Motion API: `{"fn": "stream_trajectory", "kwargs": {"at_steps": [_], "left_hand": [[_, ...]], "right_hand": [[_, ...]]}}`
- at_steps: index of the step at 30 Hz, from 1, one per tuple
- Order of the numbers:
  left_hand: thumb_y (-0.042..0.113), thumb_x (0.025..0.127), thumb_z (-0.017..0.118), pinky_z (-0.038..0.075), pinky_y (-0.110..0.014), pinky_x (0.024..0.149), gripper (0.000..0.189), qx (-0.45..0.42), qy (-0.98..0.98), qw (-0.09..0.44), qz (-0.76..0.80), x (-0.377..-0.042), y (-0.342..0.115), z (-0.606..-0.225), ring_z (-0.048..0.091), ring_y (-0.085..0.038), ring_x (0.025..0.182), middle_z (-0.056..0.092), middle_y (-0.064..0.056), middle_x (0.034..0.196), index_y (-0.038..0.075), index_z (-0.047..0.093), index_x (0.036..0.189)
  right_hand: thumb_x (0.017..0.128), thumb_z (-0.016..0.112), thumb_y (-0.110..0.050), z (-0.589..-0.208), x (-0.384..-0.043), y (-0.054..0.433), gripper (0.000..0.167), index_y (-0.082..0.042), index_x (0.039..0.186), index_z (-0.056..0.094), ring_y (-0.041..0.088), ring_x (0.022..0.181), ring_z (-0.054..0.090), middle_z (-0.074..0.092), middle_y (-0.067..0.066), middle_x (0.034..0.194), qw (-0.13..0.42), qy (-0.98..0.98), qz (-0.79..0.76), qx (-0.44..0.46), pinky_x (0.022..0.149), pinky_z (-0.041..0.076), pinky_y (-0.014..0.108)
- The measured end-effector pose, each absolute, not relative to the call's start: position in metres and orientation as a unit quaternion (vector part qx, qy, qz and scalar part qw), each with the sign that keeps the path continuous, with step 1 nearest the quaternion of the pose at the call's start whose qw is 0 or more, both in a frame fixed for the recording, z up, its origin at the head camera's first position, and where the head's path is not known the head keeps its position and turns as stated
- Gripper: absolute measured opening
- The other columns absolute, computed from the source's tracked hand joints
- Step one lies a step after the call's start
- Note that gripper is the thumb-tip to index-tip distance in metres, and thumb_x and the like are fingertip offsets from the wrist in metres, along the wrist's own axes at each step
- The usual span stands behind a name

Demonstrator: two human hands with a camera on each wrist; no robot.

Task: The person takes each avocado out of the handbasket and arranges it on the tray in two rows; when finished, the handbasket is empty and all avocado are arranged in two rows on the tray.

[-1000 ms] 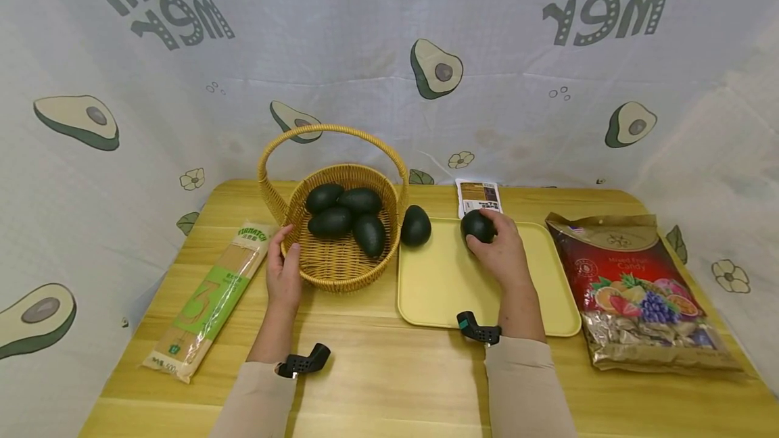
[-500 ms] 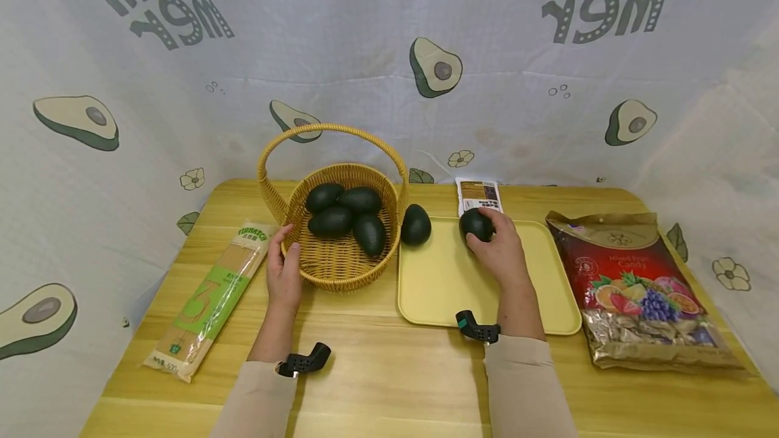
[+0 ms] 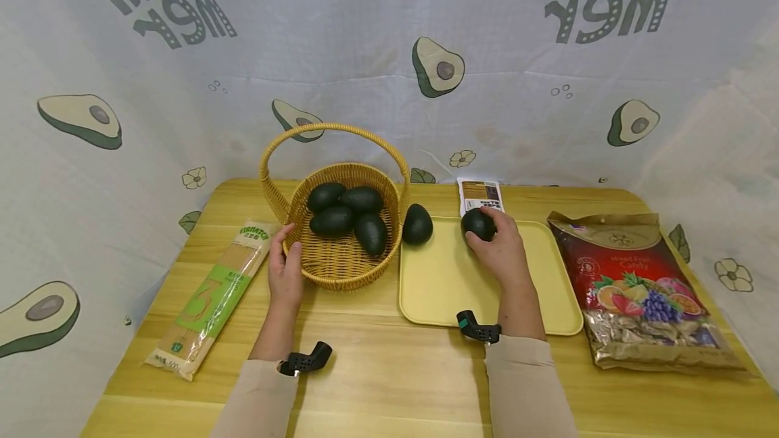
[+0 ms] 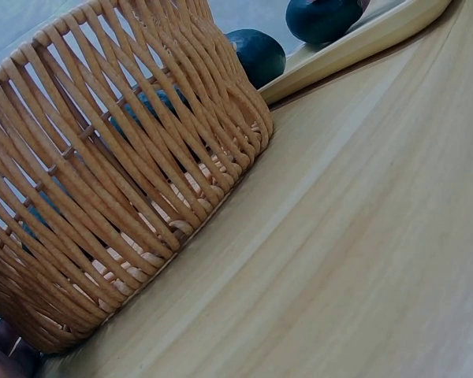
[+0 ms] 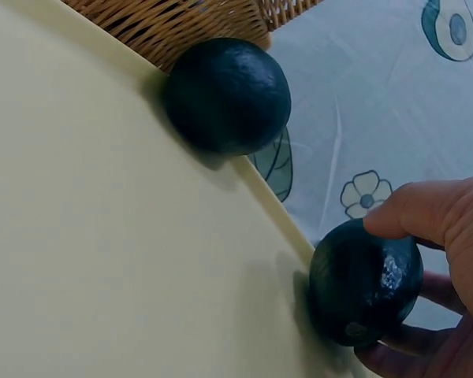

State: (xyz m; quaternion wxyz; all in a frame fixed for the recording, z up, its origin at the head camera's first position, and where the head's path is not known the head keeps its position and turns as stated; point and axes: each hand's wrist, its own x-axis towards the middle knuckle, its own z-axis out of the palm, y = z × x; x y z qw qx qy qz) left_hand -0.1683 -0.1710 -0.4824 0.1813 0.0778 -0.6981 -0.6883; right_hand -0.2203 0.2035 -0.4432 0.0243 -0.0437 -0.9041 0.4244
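Observation:
A dark green avocado (image 3: 478, 224) is held in my right hand (image 3: 502, 249), thumb on the near side and fingers around the far side, at the back of the yellow tray (image 3: 438, 296). In the right wrist view the held avocado (image 5: 366, 282) is near the tray's rim. A second avocado (image 3: 417, 225) sits at the tray's back left corner, beside the basket. My left hand (image 3: 285, 272) rests against the left side of the yellow wicker basket (image 3: 343, 282), fingers fairly straight. Several avocados lie inside the basket. The left wrist view shows the basket wall (image 4: 126, 165) close up.
A long noodle packet (image 3: 213, 299) lies left of the basket. Right of the tray is a big red candy bag (image 3: 635, 282). A small white-and-brown packet (image 3: 479, 195) lies behind the tray. A printed curtain (image 3: 353, 53) hangs behind the wooden table (image 3: 389, 370).

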Motion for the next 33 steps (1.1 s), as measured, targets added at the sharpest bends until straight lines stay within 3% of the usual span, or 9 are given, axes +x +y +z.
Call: {"fn": "stream_trajectory", "kwargs": {"at_steps": [18,26,33], "left_hand": [[0.014,0.107,0.043,0.018,-0.046,0.126,0.041,0.078,-0.705,0.183,-0.68,-0.168,-0.171,-0.483,0.021,-0.02,0.155,0.033,-0.008,0.164,0.007,0.046,0.147],[0.015,0.107,0.042,0.018,-0.046,0.126,0.042,0.077,-0.705,0.18,-0.682,-0.169,-0.171,-0.482,0.02,-0.02,0.156,0.031,-0.007,0.165,0.006,0.044,0.148],[0.014,0.107,0.042,0.017,-0.046,0.126,0.042,0.077,-0.704,0.18,-0.683,-0.169,-0.171,-0.483,0.019,-0.02,0.156,0.03,-0.008,0.165,0.006,0.045,0.148]], "right_hand": [[0.098,0.066,-0.022,-0.413,-0.21,0.2,0.06,-0.01,0.153,0.045,0.048,0.147,0.033,0.032,0.024,0.162,0.052,-0.906,0.418,-0.029,0.116,0.03,0.066],[0.097,0.068,-0.015,-0.388,-0.199,0.179,0.054,-0.007,0.148,0.052,0.042,0.144,0.039,0.036,0.02,0.16,0.098,-0.886,0.452,0.039,0.112,0.041,0.059],[0.096,0.069,-0.009,-0.375,-0.188,0.159,0.05,-0.004,0.143,0.055,0.037,0.14,0.044,0.044,0.015,0.155,0.114,-0.857,0.492,0.102,0.111,0.044,0.058]]}}
